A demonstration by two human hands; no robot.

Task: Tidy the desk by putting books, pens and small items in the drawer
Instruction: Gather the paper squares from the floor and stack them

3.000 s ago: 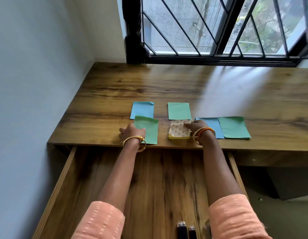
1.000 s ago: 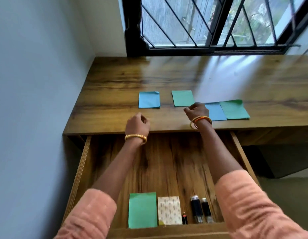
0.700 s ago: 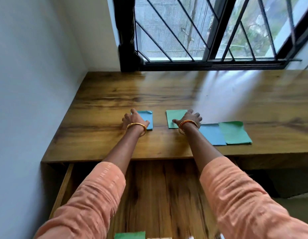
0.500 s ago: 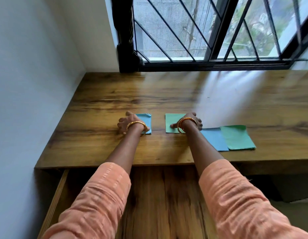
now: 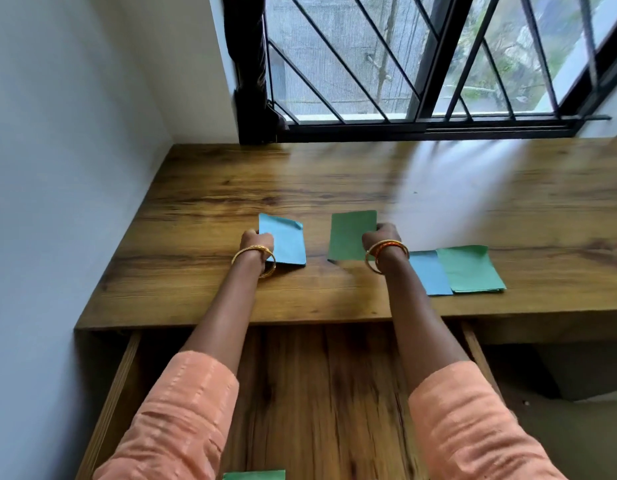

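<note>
Both arms reach forward over the open drawer [image 5: 321, 393] to the wooden desk [image 5: 334, 174]. The left hand [image 5: 257, 245] grips a small blue booklet [image 5: 284, 242] by its left edge, with the fingers curled round it; the booklet is lifted at an angle and its near edge is close to the desk top. The right hand [image 5: 381, 239] grips a small green booklet [image 5: 350, 235] by its right edge, and this booklet also stands tilted up from the desk. Each wrist carries gold bangles, and the sleeves are of orange cloth.

To the right of the right hand, a second blue booklet [image 5: 428, 273] and a second green booklet [image 5: 469, 268] lie flat on the desk, the green one overlapping the blue one a little. In the drawer, at the bottom edge of the view, the corner of another green booklet [image 5: 253, 475] shows. The desk stands in a corner between a pale wall [image 5: 58, 168] on the left and a window with black bars [image 5: 421, 64] behind.
</note>
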